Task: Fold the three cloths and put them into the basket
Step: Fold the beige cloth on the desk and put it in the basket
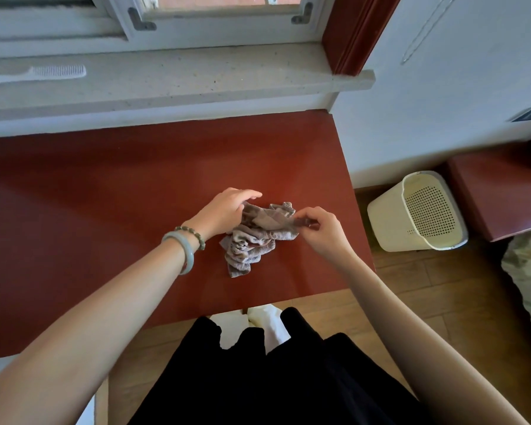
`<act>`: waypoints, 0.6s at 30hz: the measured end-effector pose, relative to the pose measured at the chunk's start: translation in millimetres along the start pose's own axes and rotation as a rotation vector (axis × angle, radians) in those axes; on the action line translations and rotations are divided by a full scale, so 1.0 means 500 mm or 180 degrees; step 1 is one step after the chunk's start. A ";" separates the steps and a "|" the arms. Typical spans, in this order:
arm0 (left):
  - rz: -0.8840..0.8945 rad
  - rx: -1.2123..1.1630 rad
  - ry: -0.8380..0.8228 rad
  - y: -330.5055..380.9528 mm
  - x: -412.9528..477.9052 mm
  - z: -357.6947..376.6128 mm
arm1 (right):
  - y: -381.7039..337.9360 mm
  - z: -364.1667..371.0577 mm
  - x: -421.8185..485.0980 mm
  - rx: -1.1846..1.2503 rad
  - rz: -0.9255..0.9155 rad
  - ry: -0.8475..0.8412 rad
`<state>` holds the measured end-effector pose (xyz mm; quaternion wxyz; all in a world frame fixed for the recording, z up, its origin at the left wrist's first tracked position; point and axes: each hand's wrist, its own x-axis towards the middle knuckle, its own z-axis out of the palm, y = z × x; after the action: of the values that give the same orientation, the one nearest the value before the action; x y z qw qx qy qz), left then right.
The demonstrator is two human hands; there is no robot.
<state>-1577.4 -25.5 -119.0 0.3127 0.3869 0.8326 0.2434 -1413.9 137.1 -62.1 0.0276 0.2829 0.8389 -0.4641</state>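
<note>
Folding looks barely begun: the crumpled cloth (252, 243) lies mid-frame on the worktop (105, 194), the right hand (321, 230) pinching its right edge in a tight grip, the left hand (227, 210) laid over its upper-left part, grip impossible to tell, and the basket (390, 222) at right shows nothing inside.
</note>
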 end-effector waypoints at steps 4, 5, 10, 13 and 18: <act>0.0467 -0.0198 -0.0321 0.050 0.003 0.000 | -0.025 -0.016 -0.015 0.0046 -0.0191 -0.0029; 0.0567 -0.0197 -0.0372 0.060 0.002 0.000 | -0.032 -0.021 -0.016 0.0038 -0.0238 -0.0037; 0.0688 0.0013 -0.0410 0.069 -0.017 -0.034 | -0.066 -0.050 -0.021 -0.0039 -0.0463 -0.0141; 0.0767 0.0327 -0.0189 0.046 -0.029 -0.068 | -0.083 -0.067 -0.025 0.0049 -0.0590 -0.0193; 0.0441 0.0387 -0.0215 0.008 -0.054 -0.083 | -0.116 -0.096 -0.032 0.0149 -0.0746 -0.0251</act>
<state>-1591.2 -51.6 -78.7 0.2989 0.4698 0.8061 0.2003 -1418.8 144.6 14.4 -0.0005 0.1650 0.8534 -0.4944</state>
